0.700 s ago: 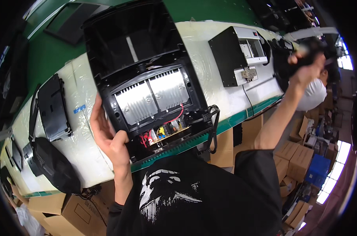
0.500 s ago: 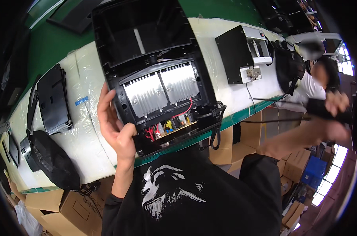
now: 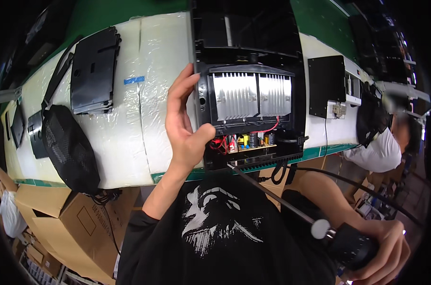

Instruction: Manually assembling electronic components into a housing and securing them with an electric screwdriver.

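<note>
A black plastic housing lies with its inside showing, two silver finned heat sinks in its middle. Below them sits a small circuit board with coloured parts and red wires. My left hand is closed on the housing's left edge, thumb on top near the red wires. In my right hand, at the lower right, is a black powered screwdriver with a long thin shaft. Its tip meets the housing's near edge, left of the board; whether it sits in a screw I cannot tell.
The white plastic-covered bench carries stacked black panels and a black mesh bag on the left. On the right stands a black and white device. A person in white is beyond it. Cardboard boxes stand below the bench.
My right hand has come down from the far right, bringing the screwdriver to the housing's near edge. The view has turned; the housing appears straighter and further right, my left hand still on it.
</note>
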The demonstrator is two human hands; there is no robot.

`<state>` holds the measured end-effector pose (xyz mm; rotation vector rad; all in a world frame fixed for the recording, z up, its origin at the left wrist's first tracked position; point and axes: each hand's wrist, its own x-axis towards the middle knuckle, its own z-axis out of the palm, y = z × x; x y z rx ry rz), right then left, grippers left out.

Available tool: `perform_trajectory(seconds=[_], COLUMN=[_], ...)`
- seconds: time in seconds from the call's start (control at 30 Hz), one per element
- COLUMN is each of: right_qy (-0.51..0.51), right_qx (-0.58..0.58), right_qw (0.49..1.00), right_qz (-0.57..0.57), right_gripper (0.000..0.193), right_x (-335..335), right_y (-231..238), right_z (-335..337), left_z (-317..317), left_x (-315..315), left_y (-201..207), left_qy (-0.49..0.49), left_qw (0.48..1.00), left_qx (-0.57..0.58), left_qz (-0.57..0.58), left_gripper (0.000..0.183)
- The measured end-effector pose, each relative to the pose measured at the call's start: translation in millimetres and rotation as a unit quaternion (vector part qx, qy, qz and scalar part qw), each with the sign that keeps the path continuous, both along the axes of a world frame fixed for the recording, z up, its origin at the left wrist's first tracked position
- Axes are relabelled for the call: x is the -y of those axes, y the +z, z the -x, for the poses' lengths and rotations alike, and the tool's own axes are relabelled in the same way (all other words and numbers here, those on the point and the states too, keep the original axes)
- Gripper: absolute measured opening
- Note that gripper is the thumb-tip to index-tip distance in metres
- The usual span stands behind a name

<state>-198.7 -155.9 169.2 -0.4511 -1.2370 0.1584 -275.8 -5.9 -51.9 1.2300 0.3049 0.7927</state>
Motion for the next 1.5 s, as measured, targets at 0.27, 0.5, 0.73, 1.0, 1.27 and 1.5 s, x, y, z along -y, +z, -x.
perform_trajectory(seconds=[0.27,0.5,0.73,1.0,1.27,1.5], right_qy=[-0.019,-0.013,-0.068,-0.074,-0.011,0.063], right_qx=[-0.049,0.021,0.035,0.040,0.042,0.047], right_qw=[0.985,0.960,0.946,0.961,0.969,0.972], right_qz=[0.165,0.280,0.315,0.264,0.244,0.221], right_gripper=[0.050,0.023,0.025,0.045,0.071,0.084], right_x=[-9.4,3.6,-3.0,-4.5,-22.1,-45.6], right_y=[-41.0,-67.2,-68.8,-87.6,-91.2,-97.8], right_z=[31.2,27.3,34.9,41.4,41.6,39.9], left_z=[4.3,1.1,0.9,-0.2,-2.2,2.5], left_x=[-5.7,-4.8,-6.1,-5.7,5.7,3.4], left_y=[-0.2,-7.0,-0.2,-2.9,5.8,7.8], left_qy=[0.009,-0.006,0.016,0.015,0.039,0.050], left_qw=[0.999,0.998,0.998,0.998,0.995,0.996], left_qx=[-0.007,-0.011,-0.013,-0.001,0.072,0.050], left_qz=[-0.045,-0.064,-0.054,-0.058,0.048,0.059], left_gripper=[0.066,0.073,0.063,0.063,0.060,0.056])
